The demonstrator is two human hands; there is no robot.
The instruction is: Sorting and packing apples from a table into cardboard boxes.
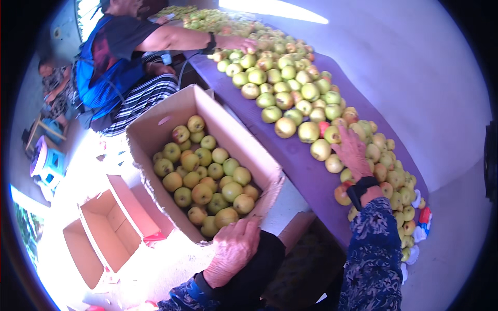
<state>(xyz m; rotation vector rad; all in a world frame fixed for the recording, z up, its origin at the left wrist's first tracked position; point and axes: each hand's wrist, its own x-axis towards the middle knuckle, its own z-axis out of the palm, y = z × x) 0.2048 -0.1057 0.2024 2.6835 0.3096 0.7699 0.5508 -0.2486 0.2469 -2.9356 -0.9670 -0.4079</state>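
Observation:
A cardboard box (245, 134) holds many yellow-green apples (202, 193) and stands beside a long table with a purple cover (295, 155). My left hand (234, 247) rests at the box's near edge, its fingers over the rim and close to the nearest apples; whether it grips the edge I cannot tell. Across the table lies a broad spread of green, yellow and reddish apples (286, 127). Over that spread my right hand (352, 153) reaches, fingers apart, touching a yellow-green apple (332, 134) beside a small bright red thing (323, 129). Its palm is hidden from view.
Another person (113, 58) sits at the table's far left, one hand on the apples. A further person (54, 87) is behind at the left. Lower left are open cardboard boxes (116, 221) and a light-blue plastic stool (52, 167). A wall (420, 97) runs behind the table.

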